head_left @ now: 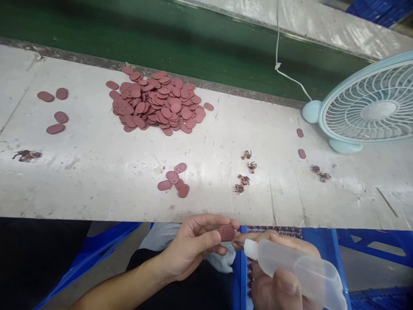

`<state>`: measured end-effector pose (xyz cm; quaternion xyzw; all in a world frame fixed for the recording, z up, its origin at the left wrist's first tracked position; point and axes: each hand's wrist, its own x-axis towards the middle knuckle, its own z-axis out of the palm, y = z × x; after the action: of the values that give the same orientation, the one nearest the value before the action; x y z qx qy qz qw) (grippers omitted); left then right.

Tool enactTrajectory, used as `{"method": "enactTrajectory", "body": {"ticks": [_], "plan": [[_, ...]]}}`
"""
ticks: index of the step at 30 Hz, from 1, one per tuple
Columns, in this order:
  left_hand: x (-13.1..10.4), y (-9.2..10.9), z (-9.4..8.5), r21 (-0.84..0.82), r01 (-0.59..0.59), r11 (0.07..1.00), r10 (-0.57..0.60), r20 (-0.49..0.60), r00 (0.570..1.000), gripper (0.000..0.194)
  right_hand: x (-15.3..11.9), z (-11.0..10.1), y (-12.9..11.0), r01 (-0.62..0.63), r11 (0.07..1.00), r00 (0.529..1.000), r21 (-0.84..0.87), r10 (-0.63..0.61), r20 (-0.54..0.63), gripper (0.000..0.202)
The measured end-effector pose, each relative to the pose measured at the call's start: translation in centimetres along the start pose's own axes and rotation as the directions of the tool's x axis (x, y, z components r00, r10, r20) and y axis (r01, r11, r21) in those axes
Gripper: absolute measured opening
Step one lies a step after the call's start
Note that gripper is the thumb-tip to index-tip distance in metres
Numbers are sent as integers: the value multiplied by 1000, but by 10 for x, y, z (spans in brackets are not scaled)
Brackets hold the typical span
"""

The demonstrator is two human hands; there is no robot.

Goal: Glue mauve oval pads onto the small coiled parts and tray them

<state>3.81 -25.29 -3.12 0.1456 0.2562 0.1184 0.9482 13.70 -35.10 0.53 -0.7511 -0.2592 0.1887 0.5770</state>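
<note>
Between the thumb and fingers of my left hand (196,241) is a small reddish-brown oval disc (227,232) with tiny holes. My right hand (274,284) grips a translucent squeeze bottle (297,267) with a white cap and a thin dark nozzle (238,243). The nozzle tip sits right beside the disc's lower right edge; whether it touches, I cannot tell. Just beyond my hands, a few loose discs (172,177) lie on the white table. Several tiny dark figurines (252,167) lie to the right of them.
A large pile of discs (158,103) sits near the table's (97,172) back edge. At the right stands a light blue fan (374,107) with a white cord (292,79). Below the table edge is a blue crate (338,258) holding rows of small dark pieces. A green strip (193,51) runs behind.
</note>
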Motion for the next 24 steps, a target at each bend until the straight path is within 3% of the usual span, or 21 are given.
{"method": "enactTrajectory", "body": {"ticks": [3, 5, 9, 11, 13, 15, 18, 24], "plan": [[0, 0, 0, -1, 1, 1000, -1, 5, 1000, 22, 3, 6, -7, 79, 991, 969, 112, -50, -242, 25], [0, 0, 0, -1, 3, 1000, -3, 9, 1000, 22, 4, 9, -11, 92, 985, 955, 149, -45, -292, 23], [0, 1, -1, -2, -5, 1000, 5, 20, 1000, 22, 15, -1, -11, 32, 959, 974, 283, 34, -225, 25], [0, 2, -2, -5, -16, 1000, 16, 32, 999, 21, 31, -15, -8, -87, 900, 982, 427, 151, -117, 24], [-1, 2, -2, 1, -22, 1000, 22, 37, 999, 21, 51, -28, -4, -192, 865, 974, 464, 227, -21, 30], [-2, 4, -2, 8, -26, 1000, 26, 32, 999, 21, 70, -36, -2, -210, 923, 973, 321, 228, -18, 36], [-2, 6, -3, 5, -33, 999, 33, 6, 999, 21, 85, -36, -3, -139, 990, 989, -3, 139, -56, 39], [-3, 13, -5, 9, -63, 998, 63, -44, 997, 19, 84, -27, -2, -110, 980, 993, -163, 102, -62, 46]]}}
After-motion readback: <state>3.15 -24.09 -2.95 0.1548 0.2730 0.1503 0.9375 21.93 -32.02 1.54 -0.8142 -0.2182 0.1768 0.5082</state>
